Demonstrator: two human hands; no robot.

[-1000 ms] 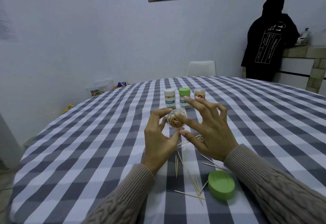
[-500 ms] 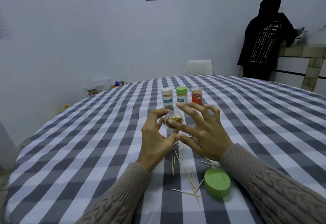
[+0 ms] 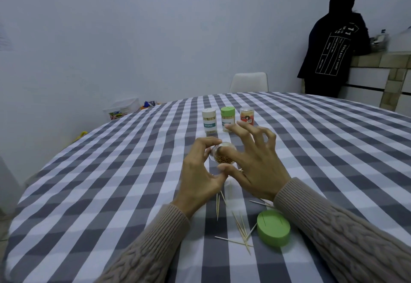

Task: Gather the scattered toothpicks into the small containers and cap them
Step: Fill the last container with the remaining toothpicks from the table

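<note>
My left hand (image 3: 200, 173) grips a small clear container (image 3: 223, 153), open at the top and packed with toothpicks. My right hand (image 3: 255, 162) presses its index finger and thumb against the container's mouth, the other fingers spread above. Several loose toothpicks (image 3: 241, 229) lie on the checked tablecloth near me, between my forearms. A loose green cap (image 3: 273, 228) lies flat beside them on the right. Three capped containers stand further back: a white-capped one (image 3: 209, 120), a green-capped one (image 3: 227, 118) and a red-labelled one (image 3: 246, 115).
The round table (image 3: 111, 171) wears a grey and white checked cloth. A white chair (image 3: 249, 82) stands at the far edge. A person in black (image 3: 333, 44) stands at a counter at the right. A plastic box (image 3: 123, 108) sits on the floor at left.
My hands stay around the open container. The right hand's fingers have shifted slightly over its mouth. The camera view has drifted a little.
</note>
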